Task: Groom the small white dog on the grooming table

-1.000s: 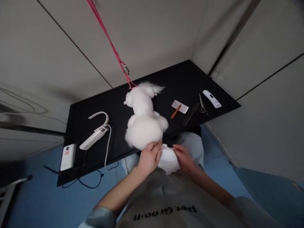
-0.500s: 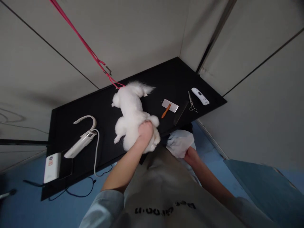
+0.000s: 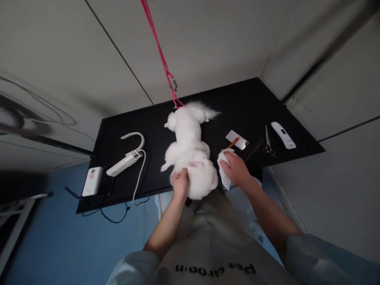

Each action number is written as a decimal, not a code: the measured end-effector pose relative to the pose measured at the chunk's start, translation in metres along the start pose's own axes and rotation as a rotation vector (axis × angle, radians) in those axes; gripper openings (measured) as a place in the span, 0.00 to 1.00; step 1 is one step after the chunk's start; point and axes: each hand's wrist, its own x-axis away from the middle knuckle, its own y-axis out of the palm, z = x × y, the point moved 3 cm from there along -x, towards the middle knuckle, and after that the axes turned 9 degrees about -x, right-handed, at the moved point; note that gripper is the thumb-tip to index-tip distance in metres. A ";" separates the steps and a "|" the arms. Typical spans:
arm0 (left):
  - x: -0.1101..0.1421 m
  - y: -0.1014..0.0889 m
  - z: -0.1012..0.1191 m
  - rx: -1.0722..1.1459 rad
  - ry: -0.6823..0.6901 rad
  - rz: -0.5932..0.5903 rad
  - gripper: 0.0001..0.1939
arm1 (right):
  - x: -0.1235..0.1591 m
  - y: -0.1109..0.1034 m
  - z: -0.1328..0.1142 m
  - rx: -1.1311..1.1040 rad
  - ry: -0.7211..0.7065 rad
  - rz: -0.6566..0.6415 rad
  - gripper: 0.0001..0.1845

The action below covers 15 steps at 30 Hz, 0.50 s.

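White fur fills the middle of the black table (image 3: 237,99), where a small dog (image 3: 190,152) lies stretched out with its rump at the near edge, close against the person's apron (image 3: 213,245). Tethered at the far end by a red leash (image 3: 160,55) running up and out of view, likely so the dog stays put on the table. Left hand (image 3: 180,183) pressed against the dog's hindquarters from the left, grip curled into the fur, seemingly to steady the body. Right hand (image 3: 236,168) just beside the rump on the right, grip closed around a crumpled white tissue (image 3: 222,168), held near the dog's rear. Laid out within reach further right: a slicker brush (image 3: 237,140) with an orange handle, touching or nearly touching the tissue hand, then a dark comb (image 3: 253,148), scissors (image 3: 268,140) and a white clipper (image 3: 283,135). On the left side, well apart from the dog, a white dryer (image 3: 127,158) with its cord trailing over the edge, and a white box (image 3: 92,181) beside a dark phone (image 3: 105,184).
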 end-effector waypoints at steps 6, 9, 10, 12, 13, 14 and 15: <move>0.009 -0.016 -0.019 0.111 -0.135 -0.052 0.11 | 0.002 0.051 -0.062 -0.009 -0.404 -0.752 0.05; 0.005 -0.018 -0.019 0.080 -0.022 -0.034 0.09 | 0.021 0.051 -0.067 0.043 -0.272 -0.922 0.07; 0.003 -0.017 -0.016 0.050 0.037 -0.029 0.09 | 0.026 0.047 -0.069 0.058 -0.239 -0.944 0.09; -0.002 -0.014 -0.009 -0.020 0.135 -0.027 0.12 | 0.031 0.041 -0.071 0.095 -0.207 -0.928 0.10; -0.005 -0.012 -0.006 -0.052 0.167 -0.031 0.13 | 0.030 0.040 -0.072 0.110 -0.212 -0.893 0.09; -0.008 -0.009 -0.002 -0.075 0.187 -0.039 0.14 | 0.027 0.040 -0.071 0.117 -0.226 -0.848 0.08; -0.012 -0.006 0.001 -0.088 0.199 -0.049 0.14 | 0.022 0.042 -0.069 0.111 -0.241 -0.797 0.07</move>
